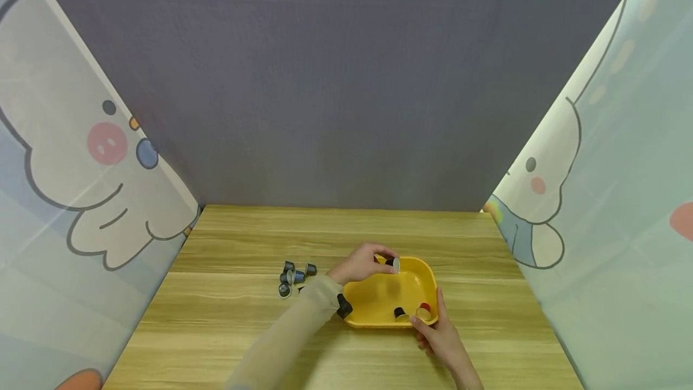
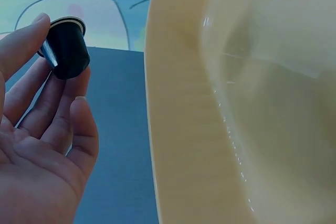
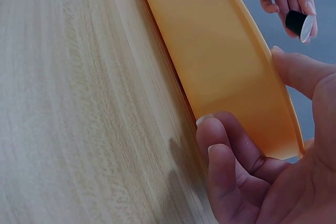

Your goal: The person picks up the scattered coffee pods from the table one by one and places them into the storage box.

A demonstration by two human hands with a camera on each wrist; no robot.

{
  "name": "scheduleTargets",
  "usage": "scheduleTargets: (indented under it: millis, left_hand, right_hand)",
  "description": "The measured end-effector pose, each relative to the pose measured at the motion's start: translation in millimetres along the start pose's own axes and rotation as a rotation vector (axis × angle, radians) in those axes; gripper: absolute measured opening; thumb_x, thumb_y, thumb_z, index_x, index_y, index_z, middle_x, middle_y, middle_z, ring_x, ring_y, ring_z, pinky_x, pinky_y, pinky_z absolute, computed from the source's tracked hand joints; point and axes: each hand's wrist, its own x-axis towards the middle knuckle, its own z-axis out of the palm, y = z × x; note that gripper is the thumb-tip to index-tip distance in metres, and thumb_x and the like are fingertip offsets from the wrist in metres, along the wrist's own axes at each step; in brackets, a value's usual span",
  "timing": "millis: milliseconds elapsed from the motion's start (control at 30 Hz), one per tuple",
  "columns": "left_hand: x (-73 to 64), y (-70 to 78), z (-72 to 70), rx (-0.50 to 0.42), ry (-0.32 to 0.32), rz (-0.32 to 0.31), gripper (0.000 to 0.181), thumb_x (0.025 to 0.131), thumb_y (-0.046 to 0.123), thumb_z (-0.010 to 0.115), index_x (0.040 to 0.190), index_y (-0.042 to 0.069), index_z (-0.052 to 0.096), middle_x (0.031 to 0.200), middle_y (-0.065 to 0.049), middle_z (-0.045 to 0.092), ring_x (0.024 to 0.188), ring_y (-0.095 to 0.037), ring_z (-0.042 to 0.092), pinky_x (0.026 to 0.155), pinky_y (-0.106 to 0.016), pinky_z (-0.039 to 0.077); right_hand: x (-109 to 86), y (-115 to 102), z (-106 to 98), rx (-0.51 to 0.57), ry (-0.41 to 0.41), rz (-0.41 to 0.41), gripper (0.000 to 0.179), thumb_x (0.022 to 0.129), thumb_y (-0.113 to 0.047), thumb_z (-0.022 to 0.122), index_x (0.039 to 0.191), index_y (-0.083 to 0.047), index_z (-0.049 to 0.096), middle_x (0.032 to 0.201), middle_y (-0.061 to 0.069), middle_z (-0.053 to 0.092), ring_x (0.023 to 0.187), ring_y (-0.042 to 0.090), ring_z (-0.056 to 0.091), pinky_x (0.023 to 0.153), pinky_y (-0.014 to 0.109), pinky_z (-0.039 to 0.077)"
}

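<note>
Over the far side of a yellow tray (image 1: pixel 373 321), my left hand (image 1: pixel 361 262) pinches a black coffee capsule (image 1: pixel 393 265) between thumb and fingers. In the left wrist view that capsule (image 2: pixel 65 51) is held above the level of the rim. My right hand (image 1: pixel 444 339) grips the tray's near right corner, thumb at the rim and fingers against the outer wall (image 3: pixel 220 51). Inside the tray, near that corner, lie a black capsule (image 1: pixel 400 313) and a red capsule (image 1: pixel 424 310). A bit of red shows beside my left fingers, mostly hidden.
Several dark and blue capsules (image 1: pixel 299 277) are grouped on the wooden table (image 1: pixel 227 318), left of the tray. My left forearm passes over the table close to them and partly covers one. A grey wall (image 1: pixel 346 107) rises behind the table, with printed cartoon panels at both sides.
</note>
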Motion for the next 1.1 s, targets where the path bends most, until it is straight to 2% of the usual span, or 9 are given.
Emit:
scheduleTargets:
  millis: [233,433,533,833,1100]
  left_hand:
    - [11.7,-0.2,6.4,0.026,-0.008,-0.033,0.037,0.091,0.03,0.076,0.123,0.013,0.071,0.108,0.011,0.066,0.097,-0.01,0.061,0.079,-0.025,0.05]
    - [19.1,2.3,12.4,0.01,-0.036,-0.032,0.041,0.09,0.029,0.077,0.124,0.007,0.07,0.106,0.011,0.067,0.099,-0.011,0.062,0.082,-0.023,0.05]
    - [20.9,2.6,16.2,-0.005,-0.055,-0.035,0.04,0.09,0.028,0.076,0.123,0.006,0.069,0.106,0.011,0.067,0.099,-0.013,0.062,0.083,-0.024,0.05]
    - [24.4,-1.9,25.7,0.014,-0.056,-0.043,0.039,0.09,0.03,0.076,0.122,0.008,0.071,0.109,0.013,0.067,0.102,-0.002,0.059,0.09,-0.024,0.049]
    - [24.5,-8.9,31.2,0.011,-0.065,-0.077,0.038,0.09,0.032,0.076,0.121,0.011,0.072,0.111,0.013,0.067,0.104,-0.003,0.059,0.092,-0.025,0.048]
  right_hand:
    - [-1.0,-1.0,-0.7,0.001,-0.005,-0.007,0.105,0.094,-0.036,0.07,0.16,-0.026,-0.011,0.068,0.008,0.06,0.057,0.02,0.057,0.05,0.03,0.047]
    - [-2.0,-3.6,-1.0,0.009,-0.004,-0.021,0.104,0.095,-0.034,0.07,0.16,-0.023,-0.01,0.068,0.009,0.061,0.056,0.02,0.058,0.049,0.029,0.047]
    - [-1.6,-4.6,-1.1,0.009,-0.002,-0.013,0.104,0.095,-0.034,0.07,0.16,-0.024,-0.01,0.067,0.009,0.061,0.056,0.019,0.058,0.049,0.028,0.047]
    - [-0.2,-0.9,-0.8,0.009,-0.003,-0.009,0.105,0.094,-0.035,0.07,0.16,-0.025,-0.01,0.068,0.008,0.061,0.056,0.019,0.058,0.049,0.028,0.047]
    - [1.0,2.5,0.0,0.043,-0.012,0.002,0.106,0.093,-0.036,0.071,0.16,-0.027,-0.011,0.07,0.009,0.06,0.057,0.02,0.058,0.05,0.028,0.047]
